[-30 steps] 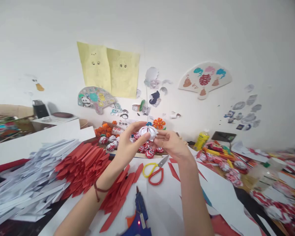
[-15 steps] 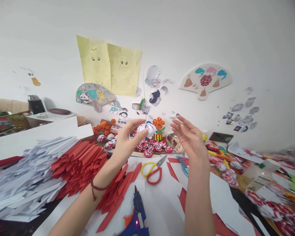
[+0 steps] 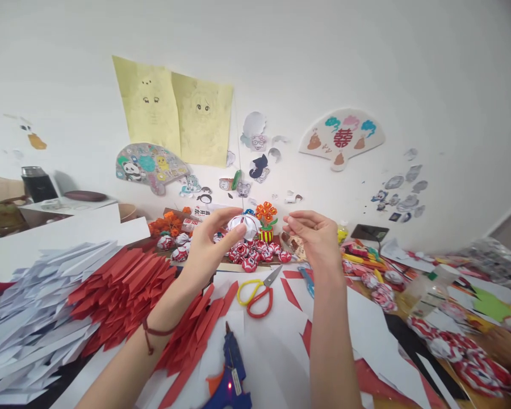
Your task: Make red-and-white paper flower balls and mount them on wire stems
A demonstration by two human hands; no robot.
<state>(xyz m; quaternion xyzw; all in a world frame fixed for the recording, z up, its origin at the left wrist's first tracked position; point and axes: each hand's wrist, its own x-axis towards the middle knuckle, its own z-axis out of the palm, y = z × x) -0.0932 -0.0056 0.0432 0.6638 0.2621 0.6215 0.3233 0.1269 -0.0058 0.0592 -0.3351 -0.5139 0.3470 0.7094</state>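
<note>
My left hand [image 3: 204, 244] is raised over the table, its thumb and fingers closed round a white folded-paper ball [image 3: 243, 226] with thin red lines. A thin straight strand rises from the top of the ball. To the right, apart from the ball, my right hand [image 3: 317, 236] is up with thumb and fingertips drawn together; whether anything is pinched there is too small to tell. Below the hands lie scissors [image 3: 255, 296] with one yellow and one red handle. A blue glue gun [image 3: 230, 375] with a lit red light is nearest me.
Piles of white paper strips [image 3: 38, 318] and red paper strips [image 3: 125, 289] fill the left. Several red-and-white paper balls [image 3: 249, 264] sit at the back by a potted orange flower [image 3: 266, 218]. A clear bottle [image 3: 430, 289] stands right. Another person's hand [image 3: 509, 346] shows at the right edge.
My right hand has drawn its spread fingers together and shifted slightly left. My left hand still holds the paper ball. The view has turned a little right, and another hand appears at the right edge.
</note>
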